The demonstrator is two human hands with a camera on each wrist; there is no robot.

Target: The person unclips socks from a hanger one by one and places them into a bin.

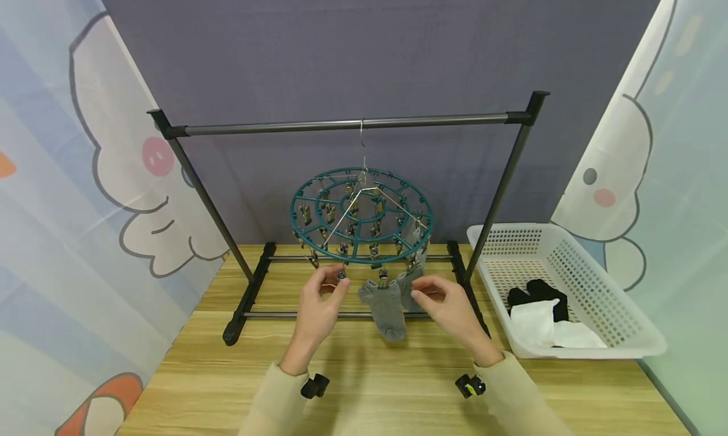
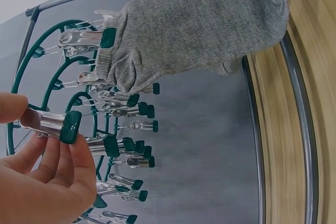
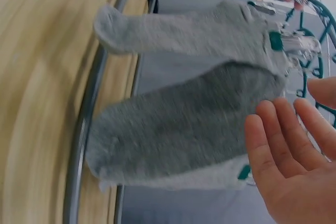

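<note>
A round dark-green drying hanger (image 1: 364, 260) with many metal clips hangs by its hook. At its front rim my left hand (image 1: 320, 303) pinches one clip (image 2: 50, 123), metal with green tips, between thumb and fingers; nothing sits in the clip's tips. A grey sock (image 1: 388, 313) dangles by its cuff from the neighbouring clip. Behind it and to the right hangs another grey sock (image 1: 411, 290), partly hidden. My right hand (image 1: 452, 306) holds nothing; its loosely bent fingers are beside the socks, and the fingertips overlap the darker sock (image 3: 184, 121) in the right wrist view.
A black metal rack (image 1: 341, 126) carries the hanger on its top bar, its feet (image 1: 233, 332) on the wooden table (image 1: 370, 398). On the right stands a white perforated basket (image 1: 631, 316) with black socks (image 1: 548, 294) and white socks (image 1: 531, 322). A grey cloth backdrop (image 1: 364, 50) is behind.
</note>
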